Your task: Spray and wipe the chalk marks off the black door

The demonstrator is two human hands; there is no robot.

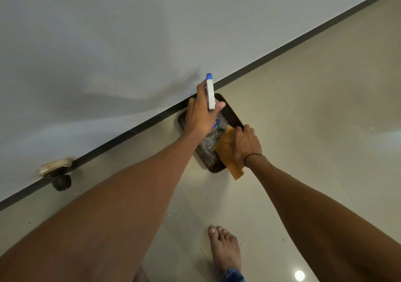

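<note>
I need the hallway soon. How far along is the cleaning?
Barely started. The left hand grips the spray bottle and the right hand holds the cloth, both over the tray on the floor. No door is in view; spraying and wiping remain.

A clear spray bottle [213,127] with a white head and blue nozzle stands in a dark brown tray [233,113] on the floor against the wall's black skirting, and a tan cloth [227,155] drapes over the tray's near edge.
</note>
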